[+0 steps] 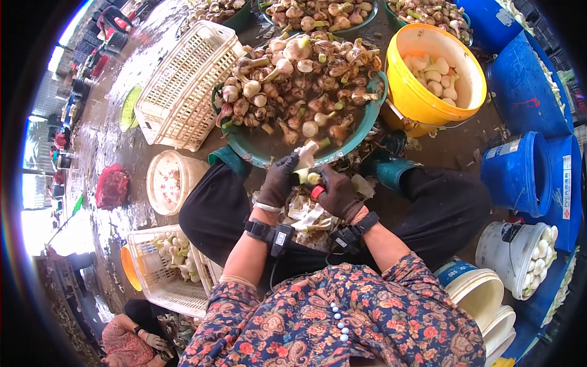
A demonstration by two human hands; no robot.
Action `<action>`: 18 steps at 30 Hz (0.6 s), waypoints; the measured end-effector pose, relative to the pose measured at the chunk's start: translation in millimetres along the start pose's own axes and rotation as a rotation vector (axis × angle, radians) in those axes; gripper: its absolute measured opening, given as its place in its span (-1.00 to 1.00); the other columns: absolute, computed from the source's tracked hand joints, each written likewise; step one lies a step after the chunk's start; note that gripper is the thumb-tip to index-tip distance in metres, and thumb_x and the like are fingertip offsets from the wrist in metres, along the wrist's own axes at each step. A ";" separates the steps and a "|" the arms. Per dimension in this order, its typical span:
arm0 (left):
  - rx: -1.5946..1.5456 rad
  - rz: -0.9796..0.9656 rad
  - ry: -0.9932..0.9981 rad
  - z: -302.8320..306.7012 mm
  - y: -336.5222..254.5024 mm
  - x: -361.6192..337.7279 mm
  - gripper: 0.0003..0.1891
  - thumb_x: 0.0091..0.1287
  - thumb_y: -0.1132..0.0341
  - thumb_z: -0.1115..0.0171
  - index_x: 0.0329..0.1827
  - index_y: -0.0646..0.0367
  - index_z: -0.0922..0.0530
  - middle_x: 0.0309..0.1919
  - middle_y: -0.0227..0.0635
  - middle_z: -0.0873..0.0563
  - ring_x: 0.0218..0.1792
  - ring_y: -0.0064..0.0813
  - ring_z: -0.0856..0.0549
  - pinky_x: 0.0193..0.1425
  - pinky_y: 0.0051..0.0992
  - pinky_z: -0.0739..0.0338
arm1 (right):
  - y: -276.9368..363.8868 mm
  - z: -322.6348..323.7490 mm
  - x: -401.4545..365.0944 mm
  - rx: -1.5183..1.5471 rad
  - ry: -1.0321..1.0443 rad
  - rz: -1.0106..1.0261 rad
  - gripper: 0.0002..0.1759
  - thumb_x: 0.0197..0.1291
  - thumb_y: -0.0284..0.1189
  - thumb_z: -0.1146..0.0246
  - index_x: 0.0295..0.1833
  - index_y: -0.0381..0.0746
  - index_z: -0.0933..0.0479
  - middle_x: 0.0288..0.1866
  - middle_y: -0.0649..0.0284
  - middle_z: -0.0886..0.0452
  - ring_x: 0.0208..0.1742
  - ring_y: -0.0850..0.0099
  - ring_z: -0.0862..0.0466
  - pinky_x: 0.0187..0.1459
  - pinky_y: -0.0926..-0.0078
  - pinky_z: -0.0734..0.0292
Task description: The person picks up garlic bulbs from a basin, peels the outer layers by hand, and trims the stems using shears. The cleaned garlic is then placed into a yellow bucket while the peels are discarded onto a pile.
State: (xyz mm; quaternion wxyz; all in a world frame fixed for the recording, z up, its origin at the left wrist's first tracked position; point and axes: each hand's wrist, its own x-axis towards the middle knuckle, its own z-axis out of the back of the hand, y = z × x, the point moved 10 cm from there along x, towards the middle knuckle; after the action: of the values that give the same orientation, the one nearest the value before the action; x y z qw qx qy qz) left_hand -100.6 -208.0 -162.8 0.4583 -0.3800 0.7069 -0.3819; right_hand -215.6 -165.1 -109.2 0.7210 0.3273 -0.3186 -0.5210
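Observation:
My left hand [279, 182], in a dark glove, is closed around a garlic bulb [303, 175] with a pale strip of husk sticking up from it. My right hand [340, 194], gloved the same way, presses in from the other side, fingers wrapped round a small tool with a red handle [317, 192]; its working end is hidden. Just beyond both hands stands a green basin [361, 136] of murky water heaped with unpeeled garlic bulbs [318, 79]. Loose garlic husks [310, 214] lie beneath my hands, between my knees.
A yellow bucket [400, 92] holding peeled bulbs stands right of the basin; a cream crate [183, 92] leans at its left. A white bucket [507, 260] of peeled garlic and a blue bucket [510, 174] are on my right. Another person [131, 339] sits behind, lower left.

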 end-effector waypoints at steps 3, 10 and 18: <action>-0.051 0.006 -0.120 13.9 2.7 -3.0 -0.62 0.39 0.09 -0.03 0.00 0.25 -0.52 -0.23 -0.40 -0.62 -0.28 -0.61 -0.58 -0.24 -0.59 -0.48 | -59.4 15.0 -2.2 0.499 -0.347 -0.343 -0.79 0.21 -0.41 -0.18 -0.14 -0.34 -0.48 -0.36 0.33 -0.56 -0.32 0.61 -0.48 -0.26 0.51 -0.45; 0.041 -0.113 -0.032 -3.1 -14.6 -21.7 -0.70 0.36 0.14 -0.08 -0.16 0.23 -0.53 -0.32 -0.48 -0.58 -0.27 -0.69 -0.50 -0.15 -0.62 -0.40 | -136.4 -36.8 -21.9 1.374 -0.347 -0.799 -0.74 0.13 -0.28 -0.23 -0.31 -0.29 -0.60 -0.42 0.33 -0.60 -0.46 0.53 -0.53 -0.40 0.54 -0.42; 0.031 -0.102 0.042 -25.6 -69.5 -57.6 -0.80 0.29 0.27 -0.19 -0.18 0.24 -0.56 -0.35 -0.55 -0.58 -0.27 -0.74 -0.50 -0.22 -0.58 -0.43 | -150.8 10.5 -26.6 1.354 -0.425 -0.680 -0.50 0.27 -0.01 0.08 0.01 -0.14 -0.52 -0.37 0.44 -0.57 -0.44 0.61 -0.50 -0.48 0.60 -0.40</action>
State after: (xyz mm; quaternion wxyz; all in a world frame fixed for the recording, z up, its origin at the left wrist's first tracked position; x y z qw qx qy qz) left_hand -94.8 -181.1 -73.1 0.4290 -0.4002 0.6901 -0.4237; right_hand -312.6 -177.6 -227.5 0.0891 0.6685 -0.5800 -0.4568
